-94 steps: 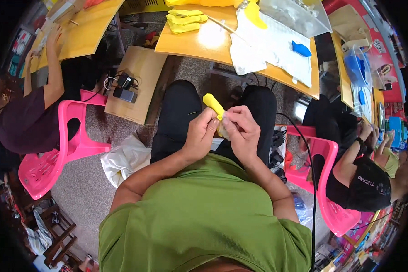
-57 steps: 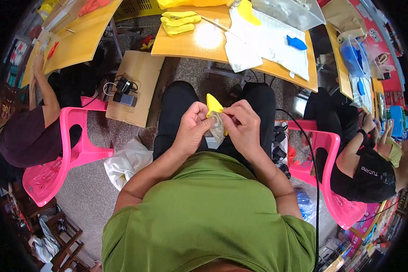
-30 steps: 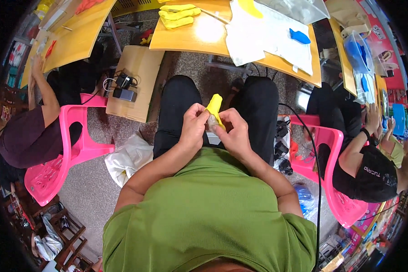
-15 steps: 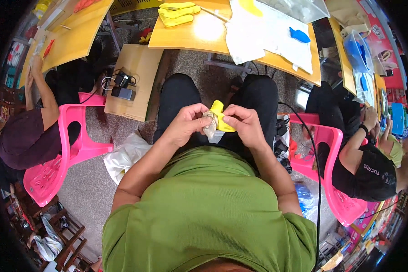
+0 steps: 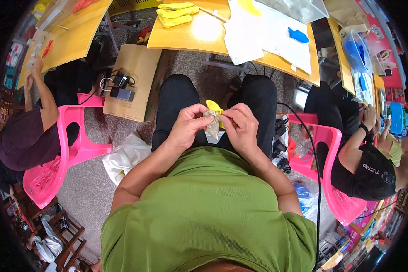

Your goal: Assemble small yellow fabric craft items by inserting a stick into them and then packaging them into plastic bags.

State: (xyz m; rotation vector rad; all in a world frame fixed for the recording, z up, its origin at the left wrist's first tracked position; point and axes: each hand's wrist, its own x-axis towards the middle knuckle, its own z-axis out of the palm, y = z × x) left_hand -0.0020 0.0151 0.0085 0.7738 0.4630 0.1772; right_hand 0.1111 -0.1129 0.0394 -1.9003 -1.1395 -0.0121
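Two bare hands meet above the gap between the wearer's black-trousered knees, both working on one small yellow fabric piece (image 5: 213, 105) and a crumpled translucent greyish piece (image 5: 211, 121) bunched against it; material of the latter cannot be told.

Change against half a second ago: the broad yellow part that spread toward the right fingertips is now mostly hidden, leaving a short yellow tip at the far side. Against about three seconds ago, the yellow stands out less beyond the fingers, and more of the greyish piece is exposed on the near side.

Position: the yellow fabric piece lies between the hands, just beyond the fingertips. Left hand (image 5: 189, 126): thumb and forefinger pinch the greyish piece from the left. Right hand (image 5: 242, 127): fingers curled, tips closed at the right edge of the yellow; exact contact partly hidden.

Surroundings: far side, wooden table (image 5: 181, 38) bearing folded yellow fabric pieces (image 5: 177, 16) at left, a thin stick (image 5: 213, 15) to their right, then white cloth (image 5: 245, 45) with a blue fish-shaped piece (image 5: 298, 35) at right. Left of the knees, a black power adapter (image 5: 122, 94) rests on cardboard (image 5: 133, 72).
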